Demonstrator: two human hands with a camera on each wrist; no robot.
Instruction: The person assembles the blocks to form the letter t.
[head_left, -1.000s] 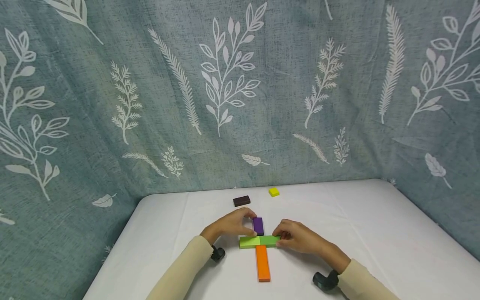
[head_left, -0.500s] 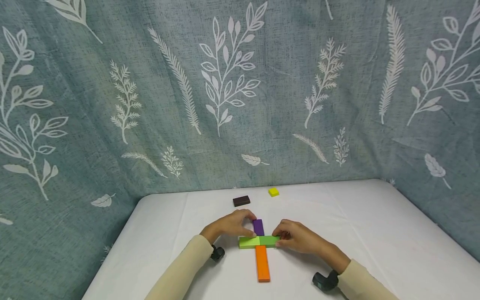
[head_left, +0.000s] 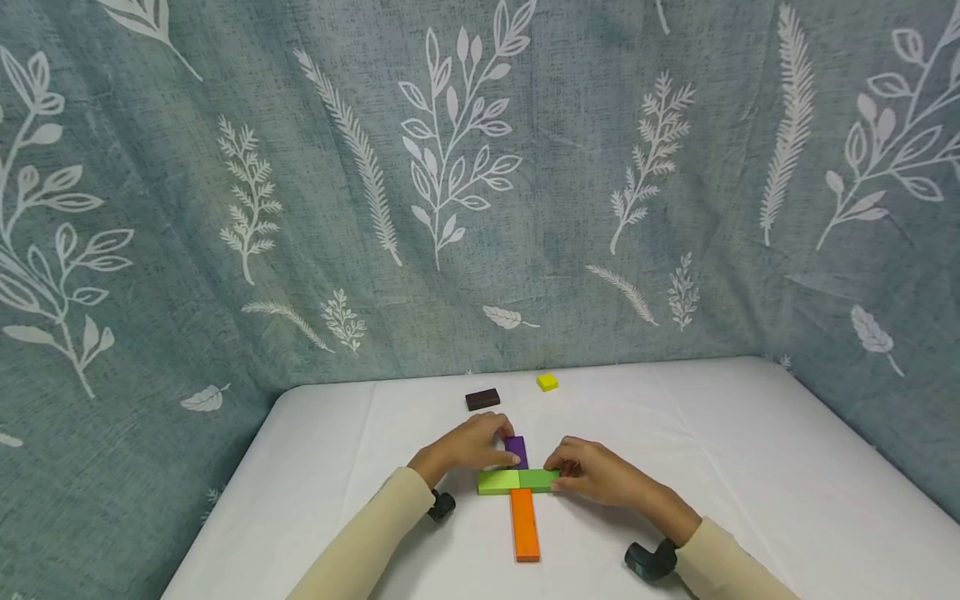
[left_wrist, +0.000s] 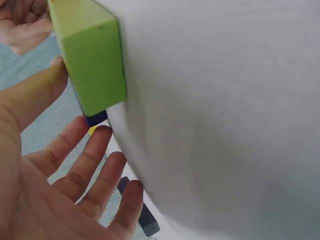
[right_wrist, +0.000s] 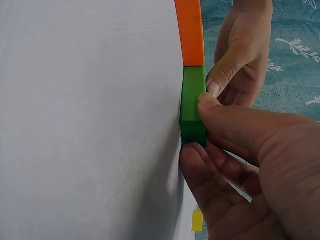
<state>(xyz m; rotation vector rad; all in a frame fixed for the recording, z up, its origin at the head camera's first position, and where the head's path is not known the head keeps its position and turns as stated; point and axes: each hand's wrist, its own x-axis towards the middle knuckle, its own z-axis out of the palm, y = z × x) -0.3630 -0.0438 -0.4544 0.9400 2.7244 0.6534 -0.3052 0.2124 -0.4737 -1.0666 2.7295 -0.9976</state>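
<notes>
In the head view my left hand (head_left: pixel 472 443) holds a purple block (head_left: pixel 517 445) between thumb and fingers, the fingers at its far end. The left wrist view shows only a dark sliver of that block (left_wrist: pixel 97 119) behind a light green block (left_wrist: pixel 97 70). My right hand (head_left: pixel 597 475) pinches the right end of a green block (head_left: pixel 536 481), which meets the light green one end to end. In the right wrist view the thumb lies on the green block's edge (right_wrist: pixel 193 97). An orange block (head_left: pixel 525 527) extends toward me from their join.
Farther back on the white-covered table (head_left: pixel 712 433) lie a dark brown block (head_left: pixel 482 400) and a small yellow block (head_left: pixel 547 382). A patterned blue-green cloth (head_left: pixel 570 208) hangs behind the table. Dark wrist cameras (head_left: pixel 649 562) sit on both wrists.
My left thumb has moved from the light green block's far edge onto the purple block. The purple block has shifted slightly toward the green blocks. The right hand keeps its place.
</notes>
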